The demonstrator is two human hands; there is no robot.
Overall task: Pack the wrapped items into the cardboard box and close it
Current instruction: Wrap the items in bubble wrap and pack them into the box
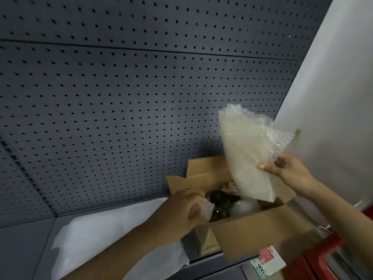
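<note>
Behind everything stands a dark grey pegboard (pixel 121 87), matte metal dotted with rows of small holes. To its right rises a smooth white wall (pixel 333 98). A sheet of thin white foam (pixel 96 235) lies flat on the grey table (pixel 24 249) under my left arm.

The box (pixel 258 233) is plain brown cardboard, open, its flaps standing up and outward; it sits on the table near the right edge. Inside I see dark rounded items (pixel 219 199) and crumpled clear wrap, blurred.

My right hand (pixel 290 170) grips a flat, long bundle (pixel 248 156) of bubble wrap, milky and crinkled, thumb on its front, fingers curled behind its edge. The bundle is tilted, its lower end dipping into the box, its top well above the flaps.

My left hand (pixel 181 211) is half closed at the box's left rim, fingers pinching a bit of clear plastic (pixel 203 209); blur hides the exact grip.

A small red-and-white printed pack (pixel 266 261) lies just below the box's near flap.
</note>
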